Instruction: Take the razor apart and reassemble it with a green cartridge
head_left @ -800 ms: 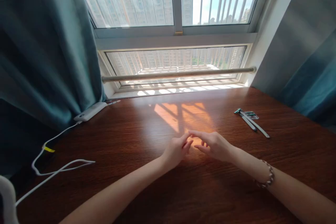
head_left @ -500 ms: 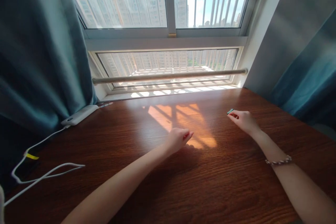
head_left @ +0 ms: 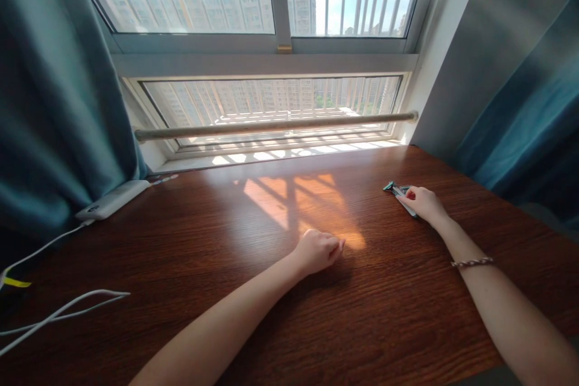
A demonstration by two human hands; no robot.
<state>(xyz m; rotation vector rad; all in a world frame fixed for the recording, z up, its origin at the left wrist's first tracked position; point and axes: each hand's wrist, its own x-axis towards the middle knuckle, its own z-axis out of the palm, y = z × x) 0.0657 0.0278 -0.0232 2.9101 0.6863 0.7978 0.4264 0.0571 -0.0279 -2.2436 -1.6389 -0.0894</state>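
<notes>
While left hand (head_left: 319, 251) clenches fingers (head_left: 333, 246), right hand (head_left: 424, 204) touches razor (head_left: 395, 189), cannot tell if grasping; yellow tag (head_left: 17, 283) unreadable.

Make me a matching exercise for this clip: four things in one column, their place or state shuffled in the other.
1. right hand
2. white device
3. left hand
4. bracelet

A. loosely curled, beside the sunlit patch
B. around a forearm
C. fingers at the razor
D. at the foot of the left-side curtain

Pairs: 1-C, 2-D, 3-A, 4-B
</notes>
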